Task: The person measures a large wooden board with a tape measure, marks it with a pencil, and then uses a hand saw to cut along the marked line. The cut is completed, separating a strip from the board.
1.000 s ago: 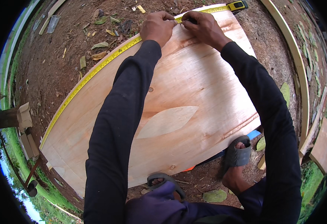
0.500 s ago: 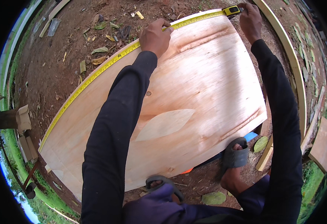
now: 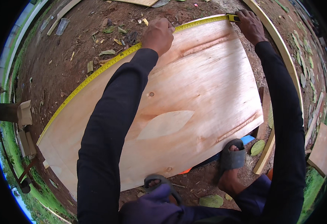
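A pale plywood sheet with a leaf-shaped patch lies in front of me. The yellow blade of a tape measure runs along its far edge, from the left corner to the far right corner. My left hand is closed on the blade about midway, its fingertips partly hidden behind the knuckles. At the far right corner, my right hand grips the yellow-and-black tape case; its fingers cover much of it.
My sandalled feet are at the near edge of the sheet. Long timber strips lie to the right, with a smaller board beyond. Dry leaves and a clear plastic cup litter the soil. Something blue and orange shows under the sheet.
My right hand has turned over the tape case, hiding more of it behind the fingers. My left hand keeps its place on the blade. The whole view has shifted slightly.
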Tool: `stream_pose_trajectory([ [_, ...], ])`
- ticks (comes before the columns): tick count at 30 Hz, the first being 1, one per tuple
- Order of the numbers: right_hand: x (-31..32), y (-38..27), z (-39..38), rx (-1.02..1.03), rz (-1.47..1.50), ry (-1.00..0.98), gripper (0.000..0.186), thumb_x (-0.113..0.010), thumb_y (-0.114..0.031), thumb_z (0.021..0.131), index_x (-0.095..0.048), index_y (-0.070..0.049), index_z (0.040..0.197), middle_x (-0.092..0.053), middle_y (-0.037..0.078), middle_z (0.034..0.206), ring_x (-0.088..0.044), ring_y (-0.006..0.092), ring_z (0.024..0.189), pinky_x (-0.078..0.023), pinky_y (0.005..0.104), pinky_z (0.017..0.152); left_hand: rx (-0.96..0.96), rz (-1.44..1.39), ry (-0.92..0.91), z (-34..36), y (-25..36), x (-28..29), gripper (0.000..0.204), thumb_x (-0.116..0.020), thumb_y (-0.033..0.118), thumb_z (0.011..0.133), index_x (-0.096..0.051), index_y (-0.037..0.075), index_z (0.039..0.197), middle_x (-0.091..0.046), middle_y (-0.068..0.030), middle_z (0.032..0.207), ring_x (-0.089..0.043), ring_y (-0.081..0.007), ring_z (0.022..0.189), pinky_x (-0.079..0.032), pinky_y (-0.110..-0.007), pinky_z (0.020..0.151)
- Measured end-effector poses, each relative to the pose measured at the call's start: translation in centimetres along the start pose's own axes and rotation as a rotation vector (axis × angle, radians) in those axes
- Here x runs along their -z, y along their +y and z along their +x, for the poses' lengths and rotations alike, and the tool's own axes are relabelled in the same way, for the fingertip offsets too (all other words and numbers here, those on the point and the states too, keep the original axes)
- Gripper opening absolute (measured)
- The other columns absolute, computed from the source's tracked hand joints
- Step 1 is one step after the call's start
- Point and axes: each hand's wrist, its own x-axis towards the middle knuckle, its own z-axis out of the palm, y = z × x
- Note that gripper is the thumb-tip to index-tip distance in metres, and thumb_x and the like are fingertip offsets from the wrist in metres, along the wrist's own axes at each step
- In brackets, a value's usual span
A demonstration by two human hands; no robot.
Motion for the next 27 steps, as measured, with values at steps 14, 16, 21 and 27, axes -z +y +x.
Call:
stream_pose_trajectory([
  [14,7.2,-0.9,-2.2,0.293,0.113,-0.008,0.034,-0.075,-0.018,0.094,-0.063,-0.006,0.124,-0.063,0.009,0.114,-0.066,0.0272,0.111,-0.053,0.0436,0.100,-0.168,0.185,0.172,-10.0,-6.2,7.8,0.042,-0.079,0.027,0.092,-0.066,0.008,0.128,-0.064,-0.0115,0.129,-0.061,-0.0323,0.119,-0.049,-0.046,0.100],
  [16,8.9,-2.5,-3.1,0.248,0.194,-0.183,0.029,-0.076,-0.017,0.094,-0.063,-0.003,0.116,-0.062,0.009,0.111,-0.068,0.0275,0.100,-0.056,0.0431,0.089,-0.263,0.116,0.322,-12.6,-4.7,9.7,0.042,-0.079,0.026,0.093,-0.066,0.007,0.128,-0.064,-0.0112,0.127,-0.061,-0.0317,0.118,-0.048,-0.045,0.101],
  [21,12.2,1.2,-7.4,0.060,0.286,-0.466,0.039,-0.079,-0.023,0.093,-0.061,-0.002,0.120,-0.058,0.015,0.108,-0.066,0.0347,0.098,-0.053,0.0456,0.086,-0.241,-0.073,0.314,-19.0,-3.4,13.2,0.038,-0.078,0.017,0.093,-0.065,0.002,0.126,-0.066,-0.0153,0.124,-0.061,-0.0345,0.116,-0.047,-0.046,0.101],
  [27,17.1,5.6,-13.7,0.022,0.027,-0.766,0.035,-0.081,-0.024,0.086,-0.070,0.002,0.106,-0.064,0.021,0.114,-0.069,0.0389,0.103,-0.056,0.0470,0.089,-0.124,-0.151,0.078,-26.4,-5.1,10.2,0.037,-0.075,0.013,0.094,-0.065,-0.001,0.126,-0.065,-0.0192,0.130,-0.060,-0.0385,0.123,-0.046,-0.048,0.107],
])
